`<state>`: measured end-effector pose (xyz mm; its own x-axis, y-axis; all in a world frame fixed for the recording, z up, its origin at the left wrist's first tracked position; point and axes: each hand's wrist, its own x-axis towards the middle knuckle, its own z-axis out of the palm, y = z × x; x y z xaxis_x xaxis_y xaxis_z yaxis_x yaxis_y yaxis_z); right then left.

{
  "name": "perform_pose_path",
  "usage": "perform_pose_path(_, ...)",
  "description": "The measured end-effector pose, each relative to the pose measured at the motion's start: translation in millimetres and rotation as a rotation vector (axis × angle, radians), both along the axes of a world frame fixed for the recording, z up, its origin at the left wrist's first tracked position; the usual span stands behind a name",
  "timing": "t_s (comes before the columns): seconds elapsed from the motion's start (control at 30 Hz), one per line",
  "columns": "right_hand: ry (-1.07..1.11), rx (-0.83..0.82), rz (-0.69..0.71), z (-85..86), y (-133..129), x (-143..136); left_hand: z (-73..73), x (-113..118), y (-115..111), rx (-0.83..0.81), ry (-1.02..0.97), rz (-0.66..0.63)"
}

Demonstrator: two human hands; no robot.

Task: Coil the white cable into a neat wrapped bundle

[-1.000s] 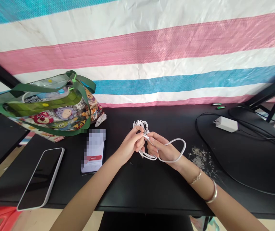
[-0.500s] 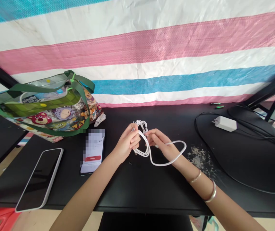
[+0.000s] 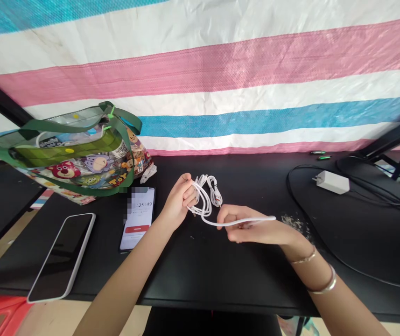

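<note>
Coils of a white cable (image 3: pixel 205 205) hang from my left hand (image 3: pixel 178 199), whose fingers are closed round them above the black table. Lower and to the right, my right hand (image 3: pixel 245 225) has its fingers curled on a loose length of the same cable, which loops out past the wrist. Part of that grip is hidden behind the fingers. Just behind the coils, a second white cable bundle (image 3: pixel 215 190) with a dark tie lies on the table (image 3: pixel 200 275).
At the left stand a green-handled cartoon bag (image 3: pixel 94 163), a lit phone (image 3: pixel 137 219) and a dark phone with a pale case (image 3: pixel 61 256). On the right lie a white charger (image 3: pixel 333 182), black cords (image 3: pixel 312 233), small green items (image 3: pixel 324 157) and scattered crumbs (image 3: pixel 296 224).
My right hand has moved down and right, away from my left hand, drawing the cable length along. The tied bundle behind shows more fully. My left hand has shifted slightly left.
</note>
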<state>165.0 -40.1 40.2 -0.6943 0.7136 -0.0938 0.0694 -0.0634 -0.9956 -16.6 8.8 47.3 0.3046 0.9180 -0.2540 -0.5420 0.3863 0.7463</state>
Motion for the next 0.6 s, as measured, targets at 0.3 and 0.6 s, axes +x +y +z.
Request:
perform_pose_path(0.3,0.489,-0.034,-0.248,4.2,-1,6,1.2,1,3,-0.128,-0.026,0.079)
perform_pose_path(0.6,0.284,0.133,-0.831,10.8,7,17,0.4,1,4,-0.145,-0.045,0.074)
